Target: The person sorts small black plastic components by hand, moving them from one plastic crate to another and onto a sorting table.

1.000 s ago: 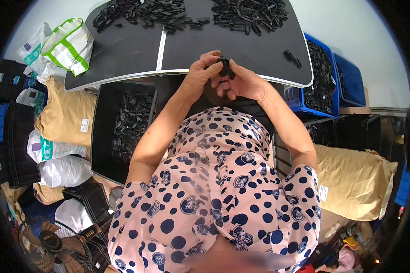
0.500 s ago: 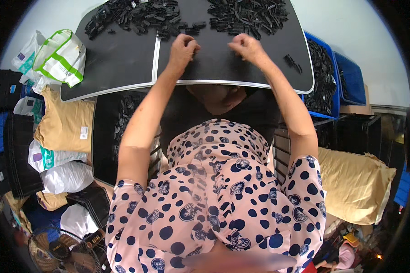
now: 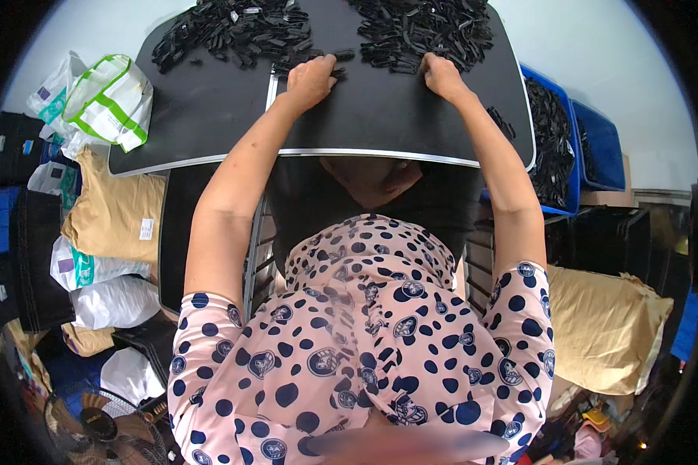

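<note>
Two heaps of small, narrow black plastic pieces lie on the black table (image 3: 380,116): a left heap (image 3: 236,35) and a right heap (image 3: 426,35). My left hand (image 3: 310,83) is by the near right edge of the left heap, fingers curled in at a few loose black pieces (image 3: 343,56); one dark piece shows at the fingertips. At the near edge of the right heap is my right hand (image 3: 443,78), its thumb and fingers pressed together. Whatever it pinches is hidden or too small to make out.
A white and green bag (image 3: 115,105) hangs by the table's left edge. Blue crates (image 3: 572,182) with black pieces stand at the right. Large brown paper sacks (image 3: 609,329) lie on both sides. A metal strip (image 3: 272,93) crosses the table.
Both hands have moved. My right hand has gone right to the edge of the right heap; my left hand has come to the loose pieces beside the left heap. The view has shifted slightly.
</note>
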Demonstrator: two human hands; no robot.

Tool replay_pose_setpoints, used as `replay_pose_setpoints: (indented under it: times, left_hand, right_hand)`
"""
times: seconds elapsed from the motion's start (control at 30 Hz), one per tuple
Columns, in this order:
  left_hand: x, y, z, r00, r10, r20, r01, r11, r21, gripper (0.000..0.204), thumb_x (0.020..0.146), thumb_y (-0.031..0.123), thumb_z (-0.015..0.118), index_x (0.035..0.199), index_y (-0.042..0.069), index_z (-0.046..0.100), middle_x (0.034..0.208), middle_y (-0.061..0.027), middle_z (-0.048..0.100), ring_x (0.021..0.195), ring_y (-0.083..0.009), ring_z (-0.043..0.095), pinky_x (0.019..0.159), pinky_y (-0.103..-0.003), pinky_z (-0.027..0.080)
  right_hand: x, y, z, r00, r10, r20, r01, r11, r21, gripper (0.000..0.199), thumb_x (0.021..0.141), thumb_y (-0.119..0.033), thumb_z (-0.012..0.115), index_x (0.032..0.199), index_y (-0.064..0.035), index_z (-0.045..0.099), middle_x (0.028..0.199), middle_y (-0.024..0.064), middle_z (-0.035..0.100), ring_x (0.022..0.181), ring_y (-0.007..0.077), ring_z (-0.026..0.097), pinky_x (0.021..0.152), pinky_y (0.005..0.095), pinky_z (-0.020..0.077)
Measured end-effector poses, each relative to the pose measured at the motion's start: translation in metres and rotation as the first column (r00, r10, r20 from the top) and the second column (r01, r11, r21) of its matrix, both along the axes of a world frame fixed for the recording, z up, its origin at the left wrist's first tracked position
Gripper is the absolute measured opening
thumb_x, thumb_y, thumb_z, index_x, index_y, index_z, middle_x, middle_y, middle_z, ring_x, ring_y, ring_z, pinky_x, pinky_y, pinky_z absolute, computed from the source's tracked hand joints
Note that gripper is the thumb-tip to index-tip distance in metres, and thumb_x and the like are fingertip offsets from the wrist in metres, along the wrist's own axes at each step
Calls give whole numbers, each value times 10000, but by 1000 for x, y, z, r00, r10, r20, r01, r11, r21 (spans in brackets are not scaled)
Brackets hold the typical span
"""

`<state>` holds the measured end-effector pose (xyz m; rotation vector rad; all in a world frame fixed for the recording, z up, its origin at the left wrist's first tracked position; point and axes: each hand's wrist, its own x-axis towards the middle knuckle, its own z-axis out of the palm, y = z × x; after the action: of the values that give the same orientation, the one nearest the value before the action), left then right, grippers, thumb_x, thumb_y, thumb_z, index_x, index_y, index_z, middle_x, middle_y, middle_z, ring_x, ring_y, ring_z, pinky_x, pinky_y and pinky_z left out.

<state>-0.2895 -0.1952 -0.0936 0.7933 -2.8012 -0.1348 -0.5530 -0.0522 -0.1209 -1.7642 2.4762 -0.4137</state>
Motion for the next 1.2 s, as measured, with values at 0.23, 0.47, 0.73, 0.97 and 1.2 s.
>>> replay_pose_setpoints:
  times: [0.23,0.47,0.73,0.97,1.2]
  left_hand:
    - [26,54,10,823,456,-340,298,162,941,330,857,113,600,1176,124,517,812,-47,618,600,-78,553,431,-196,365]
    - [51,131,33,656,546,-521,622,0,783,378,841,65,614,1202,76,502,881,-49,585,579,-99,537,432,-209,376]
    - [72,162,61,677,299,-673,498,486,718,232,871,47,576,1101,33,598,722,27,559,613,-53,486,570,-185,392]
    - [80,177,71,711,-51,-702,429,822,375,257,849,73,602,1101,29,586,809,-78,626,696,-139,590,631,-260,470]
    - [85,184,69,732,-235,-640,386,917,105,219,781,60,648,991,37,591,837,-106,627,721,-274,632,622,-316,496]
  right_hand:
    - [51,53,36,-325,252,912,234,955,-181,243,870,-46,502,1111,-20,490,978,130,609,715,141,554,557,232,462]
    - [117,89,65,-236,269,934,226,950,-216,150,885,-180,610,954,-54,568,857,81,643,641,76,549,514,169,434]
    - [172,130,122,55,305,951,-16,952,-305,150,900,-141,578,1027,-77,532,828,27,634,591,43,485,469,151,346]
    - [168,136,128,88,317,944,-100,946,-308,76,906,-104,569,950,-49,543,767,51,631,533,27,414,444,152,294]
    - [166,140,131,34,192,981,-201,963,-181,51,900,-83,565,877,-42,548,715,61,627,484,23,390,410,155,264]
